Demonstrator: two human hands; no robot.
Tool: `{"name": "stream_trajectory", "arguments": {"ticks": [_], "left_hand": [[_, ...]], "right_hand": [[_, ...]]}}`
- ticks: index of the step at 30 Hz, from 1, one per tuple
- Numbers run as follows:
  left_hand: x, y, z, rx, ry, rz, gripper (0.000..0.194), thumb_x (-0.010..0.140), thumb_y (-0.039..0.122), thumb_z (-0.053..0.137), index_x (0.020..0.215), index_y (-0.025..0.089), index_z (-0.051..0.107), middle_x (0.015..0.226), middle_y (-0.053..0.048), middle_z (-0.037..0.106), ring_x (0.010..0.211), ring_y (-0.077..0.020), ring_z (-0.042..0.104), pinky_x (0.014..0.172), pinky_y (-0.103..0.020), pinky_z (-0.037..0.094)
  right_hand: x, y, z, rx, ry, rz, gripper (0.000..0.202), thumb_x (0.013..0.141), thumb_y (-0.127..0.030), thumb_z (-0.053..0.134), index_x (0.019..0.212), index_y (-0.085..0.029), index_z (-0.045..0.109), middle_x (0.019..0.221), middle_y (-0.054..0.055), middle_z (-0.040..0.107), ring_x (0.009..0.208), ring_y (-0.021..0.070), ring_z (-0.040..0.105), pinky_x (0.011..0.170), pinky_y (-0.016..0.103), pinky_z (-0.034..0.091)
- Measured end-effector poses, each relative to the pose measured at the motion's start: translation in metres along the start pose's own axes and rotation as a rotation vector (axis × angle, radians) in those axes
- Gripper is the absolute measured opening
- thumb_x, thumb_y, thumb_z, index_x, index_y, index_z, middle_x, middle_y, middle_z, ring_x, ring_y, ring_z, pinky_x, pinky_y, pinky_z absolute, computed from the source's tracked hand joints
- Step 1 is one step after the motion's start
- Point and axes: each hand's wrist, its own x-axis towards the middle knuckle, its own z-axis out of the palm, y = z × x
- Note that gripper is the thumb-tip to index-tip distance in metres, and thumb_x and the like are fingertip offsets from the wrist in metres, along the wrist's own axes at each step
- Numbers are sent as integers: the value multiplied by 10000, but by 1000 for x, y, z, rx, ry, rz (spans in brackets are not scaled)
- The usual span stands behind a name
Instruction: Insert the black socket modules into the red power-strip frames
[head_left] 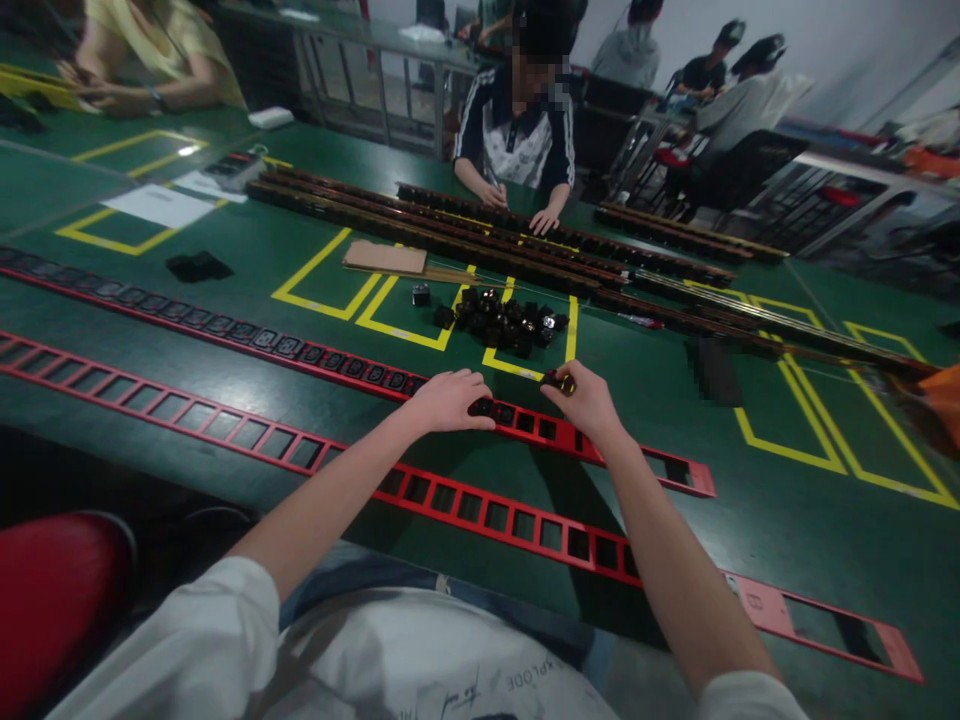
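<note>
My left hand (450,400) rests over a long red slotted frame (694,478), its thumb and fingers around a small black part (481,407) at one slot. Leftward from there the slots are filled with square black parts (322,357). Just right of my left hand another black part (505,413) sits in the frame, followed by open slots. My right hand (589,400) is above the frame's far edge, thumb and fingers pinched on a small black block (559,381) with a yellow bit. Beyond lies a pile of black blocks (502,320).
A second red slotted frame (487,515) lies nearer me. Dark rails (450,240) stretch across the table behind a cardboard piece (384,257). A person (517,140) works opposite, one hand (546,219) on the rails. A red stool (60,600) stands at lower left.
</note>
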Motion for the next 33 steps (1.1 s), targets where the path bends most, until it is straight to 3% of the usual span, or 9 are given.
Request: {"name": "stream_trajectory", "arguments": {"ticks": [4,10,16,33], "left_hand": [[0,-1,1,0,-1,-4,524,922,679,541,1167,233,665,1171,-65,655,1089,-256,591,829,-356,440],[0,-1,2,9,-7,-4,539,928,663,542,1224,225,649,1180,-63,654,1107,-254,591,863,-364,450],[-1,0,1,20,-10,-9,497,926,645,562,1181,230,659,1143,-63,654,1095,-252,595,856,-361,456],[0,-1,4,4,3,-6,496,923,644,569,1192,236,656,1141,-56,650,1095,-255,587,862,-362,449]], "right_hand": [[-20,-12,5,39,-27,-59,237,825,-436,672,883,-239,554,837,33,645,713,198,568,671,334,445],[-47,-13,18,236,25,-29,267,818,-462,681,877,-238,547,900,47,676,672,179,566,622,319,454],[-46,-20,16,187,-121,-111,208,827,-409,679,888,-244,568,873,29,671,728,189,584,669,320,464],[-45,-28,10,-54,-224,-293,147,878,-320,627,901,-247,501,995,51,637,831,201,588,664,298,421]]}}
